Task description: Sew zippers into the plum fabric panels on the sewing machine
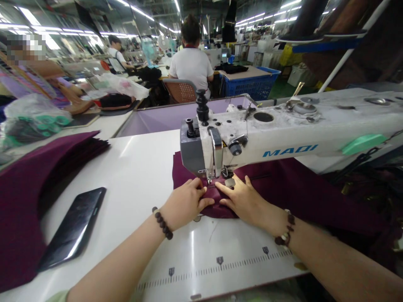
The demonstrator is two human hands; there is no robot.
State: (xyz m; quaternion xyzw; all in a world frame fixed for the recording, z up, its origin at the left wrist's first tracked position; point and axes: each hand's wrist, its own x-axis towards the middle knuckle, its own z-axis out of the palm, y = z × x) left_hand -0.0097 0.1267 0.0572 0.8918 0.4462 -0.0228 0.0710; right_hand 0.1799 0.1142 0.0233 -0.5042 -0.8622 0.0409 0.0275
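Observation:
A maroon fabric piece (252, 174) lies under the presser foot (209, 180) of a white sewing machine (283, 134). My left hand (187, 201) is at the fabric's left front, its fingers bent onto the cloth and the thumb pressing near the edge. Just right of the foot, my right hand (247, 201) rests on the same piece with its fingers spread. Between the two hands the cloth puckers slightly. The machine head hides part of the fabric behind the needle area.
Left on the white table (135, 167) are a black phone (75, 226) and a stack of maroon cut pieces (22, 201). A printed scale (220, 266) runs along the front edge. Beyond the machine, a person (191, 63) sits near a blue crate (247, 86).

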